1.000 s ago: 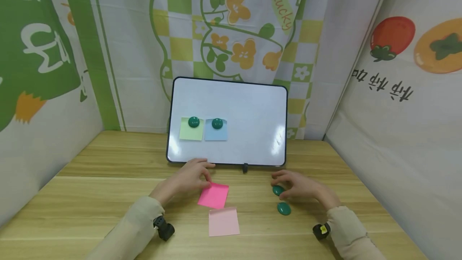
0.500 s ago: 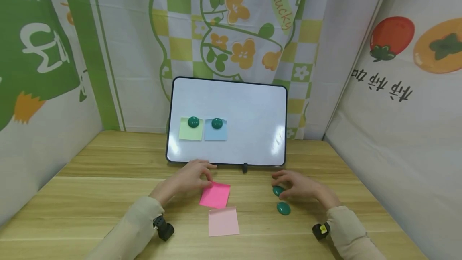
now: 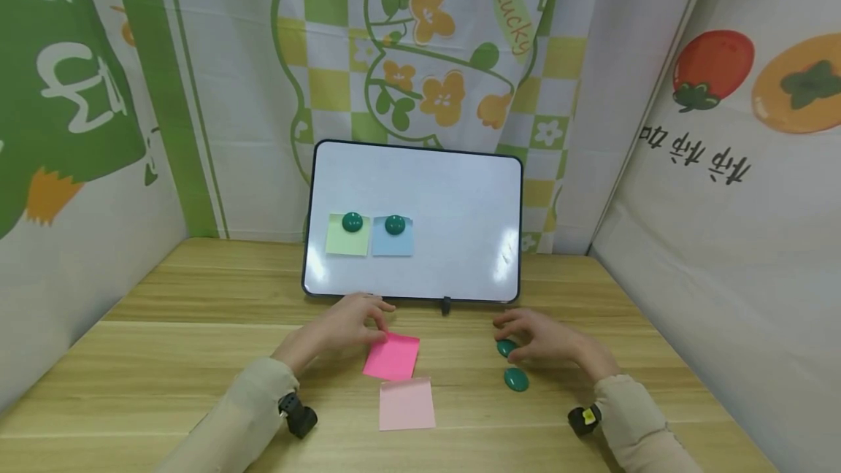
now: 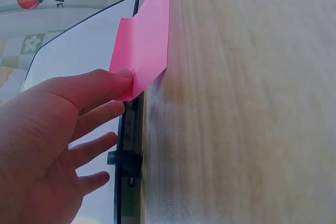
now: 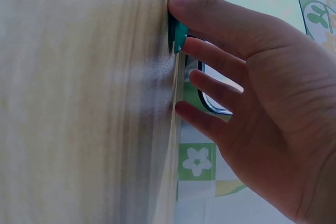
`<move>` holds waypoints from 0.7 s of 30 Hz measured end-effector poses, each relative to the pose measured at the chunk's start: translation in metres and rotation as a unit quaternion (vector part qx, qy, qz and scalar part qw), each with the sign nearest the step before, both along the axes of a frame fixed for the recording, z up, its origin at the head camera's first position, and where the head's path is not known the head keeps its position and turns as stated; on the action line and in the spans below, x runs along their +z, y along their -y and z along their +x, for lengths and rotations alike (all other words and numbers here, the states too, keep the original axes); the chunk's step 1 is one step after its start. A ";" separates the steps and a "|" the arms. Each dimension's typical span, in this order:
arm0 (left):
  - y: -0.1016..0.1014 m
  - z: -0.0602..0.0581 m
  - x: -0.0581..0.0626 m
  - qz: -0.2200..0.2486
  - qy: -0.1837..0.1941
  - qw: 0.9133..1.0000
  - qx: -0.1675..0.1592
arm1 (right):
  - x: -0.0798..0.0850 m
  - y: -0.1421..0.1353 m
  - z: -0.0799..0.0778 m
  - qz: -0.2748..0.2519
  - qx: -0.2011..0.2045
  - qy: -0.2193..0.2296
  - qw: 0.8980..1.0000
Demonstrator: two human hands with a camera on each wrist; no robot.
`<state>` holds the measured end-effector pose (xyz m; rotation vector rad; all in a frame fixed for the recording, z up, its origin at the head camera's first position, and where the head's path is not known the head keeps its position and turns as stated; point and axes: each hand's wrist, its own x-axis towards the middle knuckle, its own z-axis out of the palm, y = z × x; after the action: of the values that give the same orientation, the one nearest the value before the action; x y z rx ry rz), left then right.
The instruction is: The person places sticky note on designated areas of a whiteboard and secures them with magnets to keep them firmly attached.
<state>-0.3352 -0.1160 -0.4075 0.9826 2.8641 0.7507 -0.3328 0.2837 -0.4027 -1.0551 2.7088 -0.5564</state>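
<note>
My left hand (image 3: 351,323) pinches a bright pink sticky note (image 3: 394,356) by its upper left corner. In the left wrist view the note (image 4: 144,43) is raised and bent, with the thumb on its face and the other fingers spread. Over on the right, my right hand (image 3: 540,334) has thumb and fingertips on either side of a green oval magnet (image 3: 506,347) at the table. The right wrist view shows this magnet (image 5: 181,36) between thumb and finger. A second green magnet (image 3: 516,379) lies just in front. A pale pink sticky note (image 3: 407,404) lies below the bright one.
A black-framed whiteboard (image 3: 460,228) stands tilted at the back of the wooden table (image 3: 217,290). On it, magnets pin a light green note (image 3: 347,243) and a blue note (image 3: 393,244). A small black clip (image 3: 446,306) sits at its bottom edge.
The bright pink note has shifted slightly to the right with my left hand, which has dipped a little. My right hand has hardly moved around its magnet.
</note>
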 end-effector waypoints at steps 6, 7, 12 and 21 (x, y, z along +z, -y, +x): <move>0.000 -0.001 0.000 -0.002 -0.004 1.000 0.003 | 0.000 0.000 -0.001 0.007 0.007 -0.009 1.000; 0.000 -0.001 0.000 0.000 -0.003 1.000 0.003 | 0.000 0.000 -0.001 0.008 0.009 -0.012 1.000; 0.000 -0.001 -0.001 0.006 0.003 1.000 0.008 | 0.000 0.000 0.000 0.009 0.014 -0.018 1.000; 0.000 -0.002 0.000 0.009 0.001 1.000 0.021 | 0.002 0.002 -0.001 0.001 0.015 -0.024 1.000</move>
<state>-0.3367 -0.1161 -0.4077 0.9268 2.8893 0.7807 -0.3334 0.2817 -0.4010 -1.1200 2.7298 -0.5300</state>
